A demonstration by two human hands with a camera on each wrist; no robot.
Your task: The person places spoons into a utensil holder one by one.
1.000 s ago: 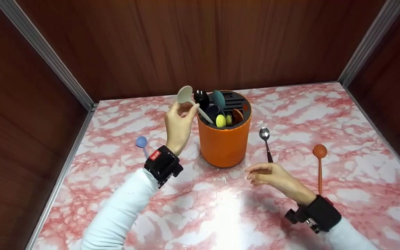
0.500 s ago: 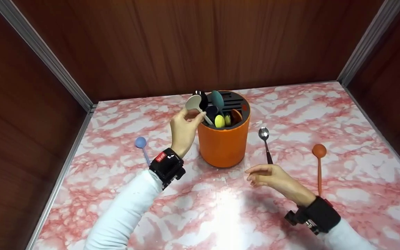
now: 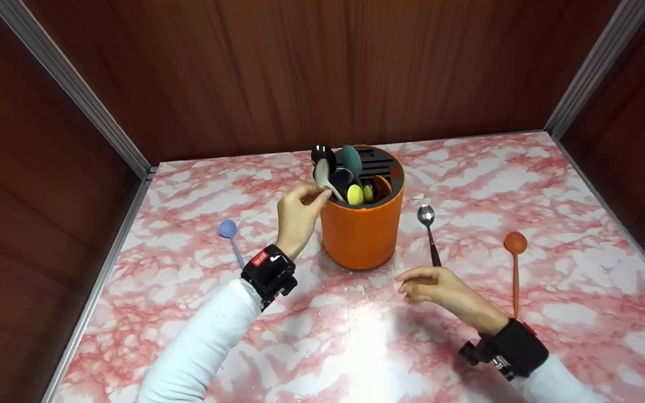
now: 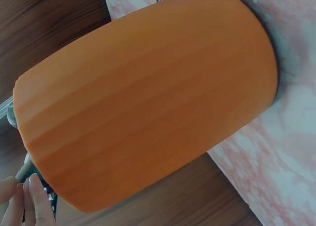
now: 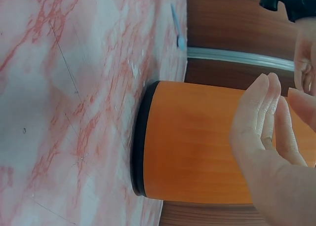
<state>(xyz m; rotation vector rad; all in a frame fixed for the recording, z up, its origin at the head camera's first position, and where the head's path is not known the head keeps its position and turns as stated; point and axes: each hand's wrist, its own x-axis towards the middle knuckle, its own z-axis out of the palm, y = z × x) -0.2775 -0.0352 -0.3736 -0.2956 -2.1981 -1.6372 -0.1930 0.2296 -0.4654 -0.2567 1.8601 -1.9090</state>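
My left hand [image 3: 300, 218] pinches a pale grey spoon [image 3: 322, 173] by its handle at the left rim of an orange utensil holder [image 3: 360, 238]. The spoon's bowl points up, and its lower handle goes down into the holder's top. In the left wrist view, my left fingers [image 4: 30, 204] show at the bottom left corner beside the holder's upper end. Held low in front of the holder, my right hand [image 3: 440, 288] has loosely bent fingers and nothing in them. Close behind it lies a metal spoon [image 3: 426, 215] with a dark handle, partly hidden by the hand.
A black spoon [image 3: 322, 153], a teal spoon [image 3: 351, 159] and yellow utensils [image 3: 355, 195] stand in the holder, whose black top has slots. On the marbled table lie a blue spoon [image 3: 228, 228] at left and an orange spoon [image 3: 515, 243] at right. Wood-look walls enclose the table.
My left hand has moved right and down, bringing the grey spoon lower into the holder and turning its bowl more upright. My right hand has stayed still.
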